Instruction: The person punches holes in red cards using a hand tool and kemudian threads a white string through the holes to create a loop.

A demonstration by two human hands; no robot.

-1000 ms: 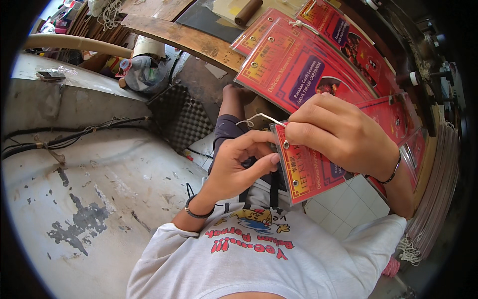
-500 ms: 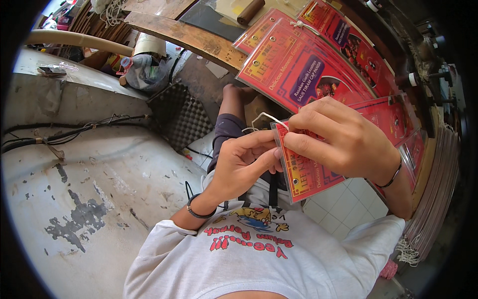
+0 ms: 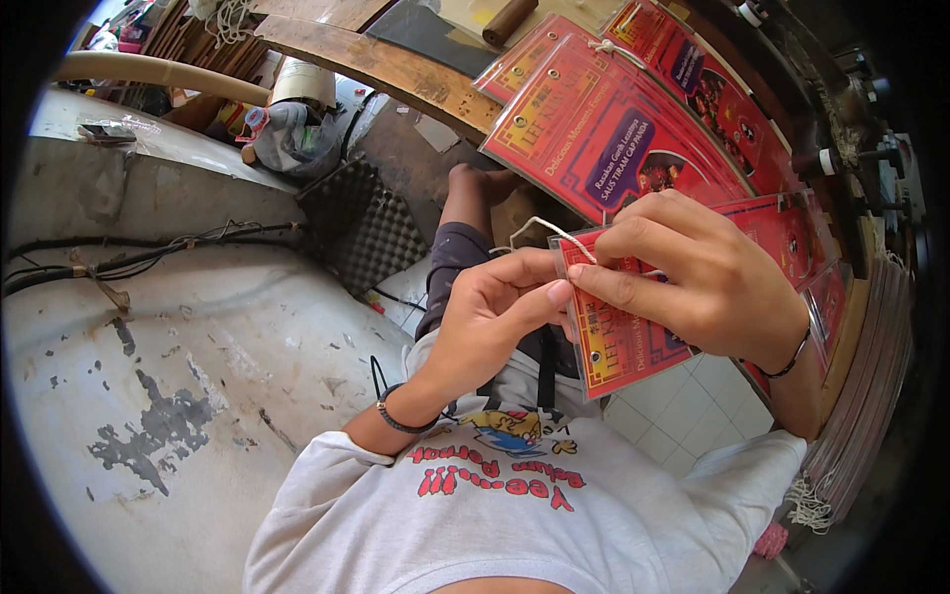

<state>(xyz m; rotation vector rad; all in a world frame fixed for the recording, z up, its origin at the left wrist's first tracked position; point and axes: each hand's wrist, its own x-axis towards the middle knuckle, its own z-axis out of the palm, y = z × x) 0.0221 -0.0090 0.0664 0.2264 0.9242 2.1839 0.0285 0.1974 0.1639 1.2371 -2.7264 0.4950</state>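
Note:
In my left hand (image 3: 500,312) the left edge of a red printed card (image 3: 633,358) in clear plastic is pinched between thumb and fingers. The card has an eyelet at its lower left corner. My right hand (image 3: 698,272) lies over the card's upper part, thumb and forefinger pressed together at its upper left corner. A white cord (image 3: 542,220) loops from behind my left fingers over the card's edge to the right fingertips. Whether it passes through a hole there is hidden. Just beyond my hands lies a fanned stack of similar red cards (image 3: 569,134).
Another red card (image 3: 698,74) has a knotted white cord (image 3: 612,47). A wooden table edge (image 3: 396,74) runs along the far side. To the right hangs a bundle of long sheets (image 3: 861,366) with cord ends. A worn white surface (image 3: 228,327) with black cables fills the left.
Both hands and the held card have shifted slightly right. The left thumb has moved up along the card's edge, toward the right fingertips. The cord's loop sits a little higher.

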